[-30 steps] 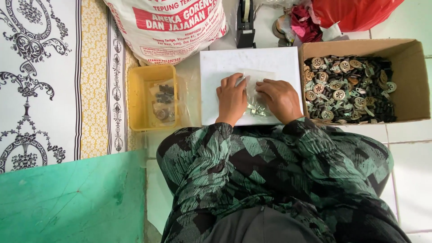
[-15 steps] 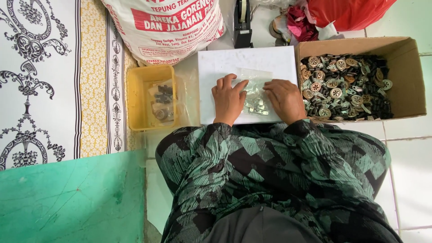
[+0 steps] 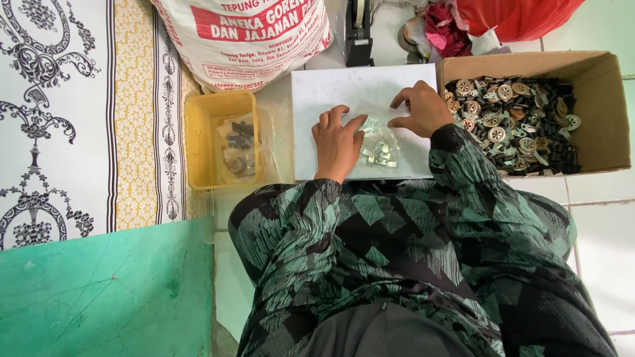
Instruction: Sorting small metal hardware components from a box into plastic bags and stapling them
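On the far left I see the patterned cloth (image 3: 59,112) and below it the green sheet (image 3: 106,291); nothing changes there. Next comes the yellow plastic tub (image 3: 221,140) with a few dark parts and small bags inside, and behind it the big white sack (image 3: 245,36) with red print.

On the white board (image 3: 360,92) lies the small clear plastic bag (image 3: 379,147) with little metal pieces in it. The left hand (image 3: 337,142) rests flat beside the bag, fingers stretched and only a little spread, the fingertips touching the bag's left edge; it grips nothing. A moment ago both hands were close together, covering the bag. Now the right hand (image 3: 423,109) has moved away to the upper right, so the bag shows openly between the hands. The right hand's fingers are bent and press down on the board at the bag's top right corner; whether they pinch the plastic I cannot tell. I judge that the filling of this bag is finished and the hands now flatten or close it.

At the right the cardboard box (image 3: 605,99) holds many round metal and black parts (image 3: 512,119), just beside the right hand.
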